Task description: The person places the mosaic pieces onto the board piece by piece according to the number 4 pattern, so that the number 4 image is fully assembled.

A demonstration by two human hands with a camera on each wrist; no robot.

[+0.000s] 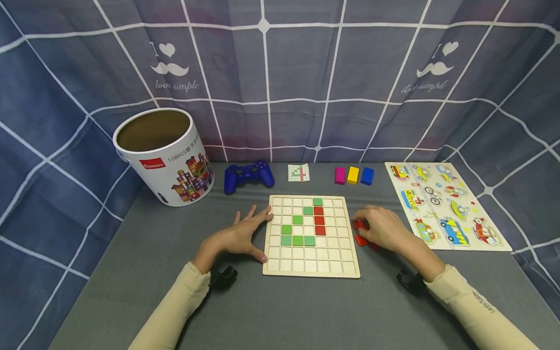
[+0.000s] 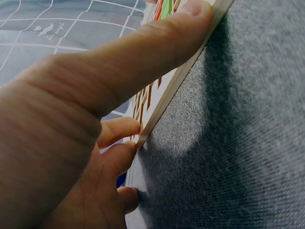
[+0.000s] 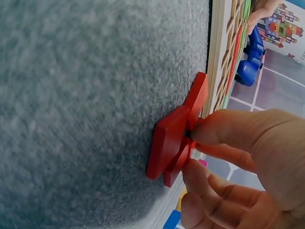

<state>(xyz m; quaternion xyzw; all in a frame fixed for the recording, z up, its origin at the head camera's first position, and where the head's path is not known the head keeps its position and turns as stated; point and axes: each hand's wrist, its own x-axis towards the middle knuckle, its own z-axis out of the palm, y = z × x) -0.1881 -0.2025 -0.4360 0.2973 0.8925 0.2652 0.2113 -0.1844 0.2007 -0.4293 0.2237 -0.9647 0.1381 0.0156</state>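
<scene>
A pale wooden grid board [image 1: 334, 253] lies flat, with several green tiles [image 1: 298, 240] in a stepped line and a column of three red tiles [image 1: 320, 220] set in its squares. My left hand [image 1: 238, 238] is spread along the board's left side, the thumb and fingertips touching its edge. Right of the board, my right hand [image 1: 382, 228] pinches a red tile among several loose red tiles [image 1: 360, 240] on the table. Seen from the right wrist, one loose red tile [image 3: 167, 138] leans over others; the fingers partly hide the pinched one.
Behind the board lie a blue game controller [image 1: 249, 176], a small pattern card [image 1: 298, 172], and magenta [image 1: 340, 176], yellow [image 1: 352, 175] and blue [image 1: 367, 176] blocks. A large white bucket [image 1: 175, 180] stands back left. A vehicle picture board [image 1: 446, 204] lies at the right.
</scene>
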